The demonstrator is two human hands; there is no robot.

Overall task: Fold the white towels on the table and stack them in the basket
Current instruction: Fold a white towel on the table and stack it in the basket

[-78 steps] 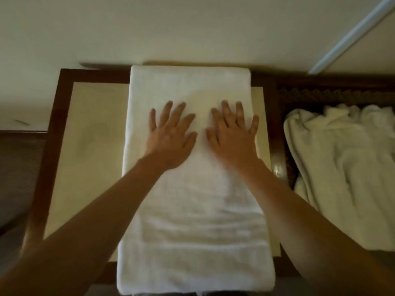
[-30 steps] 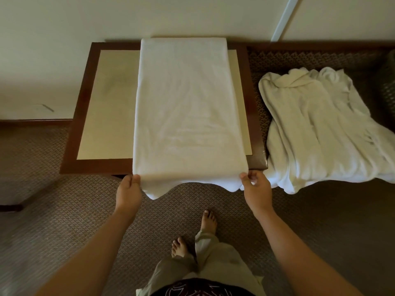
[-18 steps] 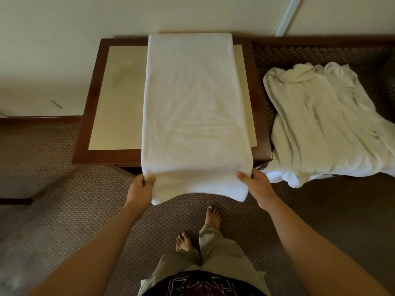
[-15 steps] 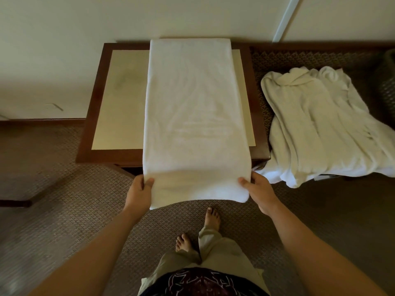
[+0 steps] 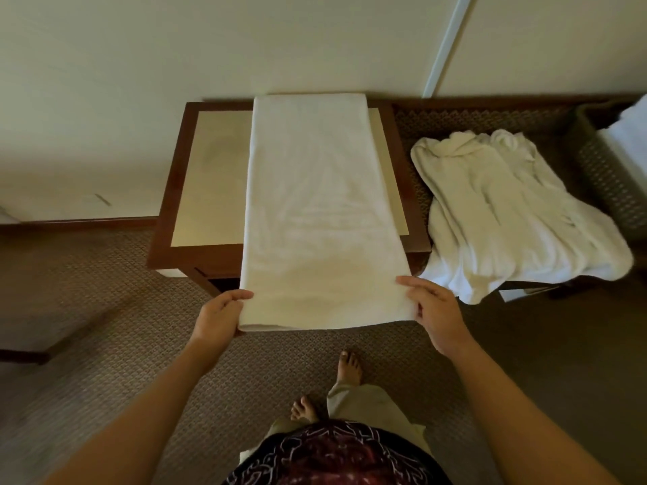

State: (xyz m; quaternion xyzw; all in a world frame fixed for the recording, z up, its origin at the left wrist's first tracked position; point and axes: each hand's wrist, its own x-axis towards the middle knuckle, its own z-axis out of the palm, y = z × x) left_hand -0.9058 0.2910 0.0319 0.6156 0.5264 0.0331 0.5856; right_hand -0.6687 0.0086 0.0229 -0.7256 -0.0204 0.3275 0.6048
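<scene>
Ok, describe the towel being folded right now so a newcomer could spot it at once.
Find the dark wooden table against the wall. The long white towel lies flat along it, its near end held by the left hand and right hand. Unlike the crumpled pile to its right, it is smooth.

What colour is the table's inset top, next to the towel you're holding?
Pale beige inset panel, framed by dark brown wood; head view.

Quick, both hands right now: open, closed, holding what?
Left hand: closed, gripping the white towel at its near left corner.
Right hand: closed, gripping the towel's near right corner.
</scene>
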